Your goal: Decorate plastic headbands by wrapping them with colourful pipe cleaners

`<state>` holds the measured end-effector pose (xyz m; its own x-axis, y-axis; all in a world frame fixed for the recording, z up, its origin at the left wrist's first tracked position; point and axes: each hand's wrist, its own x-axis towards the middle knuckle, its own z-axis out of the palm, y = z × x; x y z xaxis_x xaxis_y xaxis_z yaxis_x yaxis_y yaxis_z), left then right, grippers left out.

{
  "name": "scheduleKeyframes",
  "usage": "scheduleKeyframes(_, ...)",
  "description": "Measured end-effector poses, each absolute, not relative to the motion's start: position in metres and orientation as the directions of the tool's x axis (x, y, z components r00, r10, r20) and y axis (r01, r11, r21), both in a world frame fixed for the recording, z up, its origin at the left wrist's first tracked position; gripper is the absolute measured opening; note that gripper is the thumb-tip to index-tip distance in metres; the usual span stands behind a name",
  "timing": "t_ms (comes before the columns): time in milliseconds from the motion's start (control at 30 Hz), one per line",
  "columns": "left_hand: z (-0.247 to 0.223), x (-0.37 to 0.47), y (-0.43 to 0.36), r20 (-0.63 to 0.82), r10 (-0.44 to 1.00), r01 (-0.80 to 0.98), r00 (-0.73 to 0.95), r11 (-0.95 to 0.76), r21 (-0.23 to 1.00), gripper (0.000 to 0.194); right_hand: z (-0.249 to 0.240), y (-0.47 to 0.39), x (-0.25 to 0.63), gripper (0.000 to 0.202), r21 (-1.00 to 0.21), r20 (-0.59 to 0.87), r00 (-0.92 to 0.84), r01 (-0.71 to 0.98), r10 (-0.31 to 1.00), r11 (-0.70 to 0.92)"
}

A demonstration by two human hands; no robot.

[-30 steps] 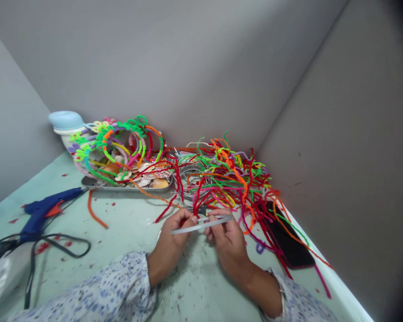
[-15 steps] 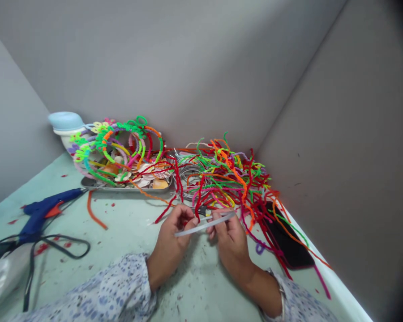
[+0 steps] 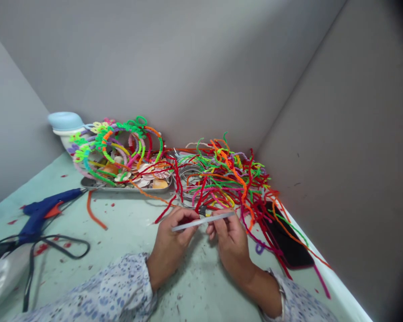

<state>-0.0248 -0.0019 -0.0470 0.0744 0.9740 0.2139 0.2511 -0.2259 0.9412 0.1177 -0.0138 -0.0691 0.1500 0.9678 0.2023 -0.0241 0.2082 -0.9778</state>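
A thin, pale, flat hoop-shaped band (image 3: 204, 221) is held nearly edge-on above the table between my two hands. My left hand (image 3: 174, 241) grips its left end, thumb and fingers pinched together. On the right side, my right hand (image 3: 230, 237) pinches the other end, its thumb on the band. The fingertips of both hands are partly hidden. Just beyond them lies a tangle of pipe cleaners (image 3: 235, 172) in red, orange, green and other colours. Silvery wire hoops (image 3: 184, 172) lie at the left of that tangle.
Hoops wrapped in coloured pipe cleaners (image 3: 121, 138) rest on a metal tray (image 3: 144, 189) holding shells (image 3: 147, 174). A white container with a light-blue lid (image 3: 65, 121) stands behind. At left lies a blue glue gun (image 3: 40, 214) with its black cord. A dark phone (image 3: 289, 243) lies right.
The pale band has tipped so that it now looks like a nearly straight strip. My left hand has turned slightly; my right hand stays almost in place.
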Motion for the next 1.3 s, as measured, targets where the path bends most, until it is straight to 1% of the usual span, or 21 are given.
scheduleKeyframes(133, -0.0449, -0.0250, -0.0022, 0.235, 0.968, 0.269, 0.085, -0.249, 0.930, 0.010, -0.0668, -0.0151, 0.1167, 0.015, -0.973, 0.225, 0.156, -0.020, 0.962, 0.231)
scheduleKeyframes(367, -0.0443, -0.0265, -0.0011, 0.255, 0.964, 0.269, 0.073, -0.265, 0.926, 0.009, -0.0681, -0.0158, 0.1180, 0.016, -0.971, 0.238, 0.153, -0.003, 0.959, 0.241)
scheduleKeyframes(767, -0.0448, -0.0235, -0.0018, 0.265, 0.961, 0.206, 0.075, -0.275, 0.939, 0.012, -0.0704, -0.0173, 0.1197, 0.011, -0.953, 0.304, 0.152, 0.053, 0.941, 0.299)
scheduleKeyframes(1067, -0.0453, -0.0250, -0.0013, 0.251, 0.961, 0.195, 0.113, -0.269, 0.943, 0.015, -0.0707, -0.0168, 0.1203, 0.011, -0.954, 0.301, 0.155, 0.055, 0.941, 0.296)
scheduleKeyframes(1300, -0.0465, -0.0249, -0.0013, 0.291, 0.947, 0.191, 0.137, -0.313, 0.930, 0.013, -0.0731, -0.0166, 0.1219, 0.011, -0.949, 0.316, 0.165, 0.064, 0.934, 0.310)
